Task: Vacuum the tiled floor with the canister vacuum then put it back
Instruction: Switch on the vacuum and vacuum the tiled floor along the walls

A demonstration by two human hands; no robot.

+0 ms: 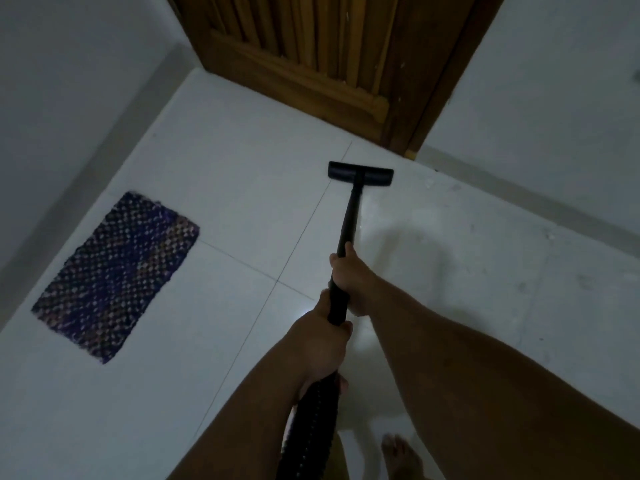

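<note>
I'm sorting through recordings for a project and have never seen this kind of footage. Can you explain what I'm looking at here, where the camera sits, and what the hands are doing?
There is no machine here, just a person at work. The single picture comes from a wide-angle camera worn on the person's head, looking forward and down, so you see their own arms reaching out. Both hands hold a black vacuum wand: the right hand has its grip further along the tube, and the left hand holds it nearer the body, where the ribbed hose begins. At the wand's far end, the flat floor nozzle rests on the white tiled floor, close to a wooden door. A dark woven mat lies on the floor to the left, by the wall. A bare foot shows at the bottom edge. The canister itself is out of view.
</note>
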